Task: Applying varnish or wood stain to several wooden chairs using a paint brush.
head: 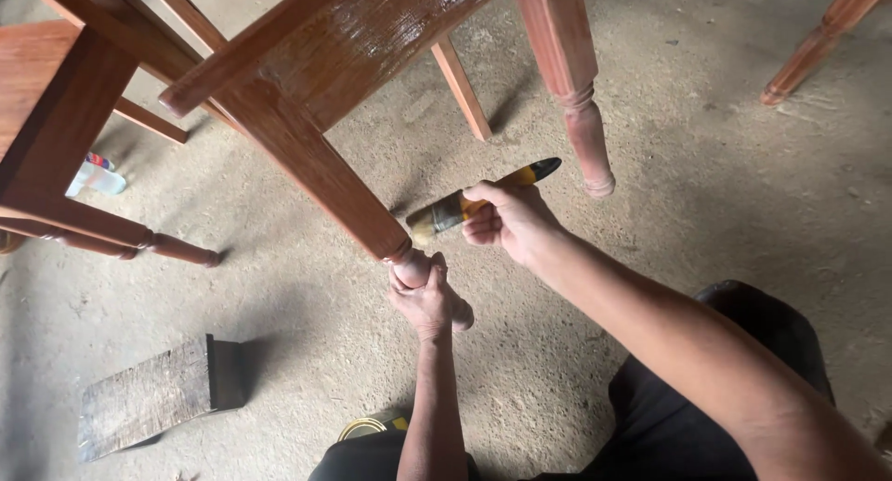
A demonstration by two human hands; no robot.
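While the left hand (426,300) wraps its fingers (437,269) around the turned foot of the tilted chair leg (321,170), the right hand (506,221) clenches a paintbrush (465,205), bristles touching the leg just above those fingers, over the concrete floor (706,193).

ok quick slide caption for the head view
Left hand grips a turned wooden table leg while the right hand holds a paintbrush beside it.
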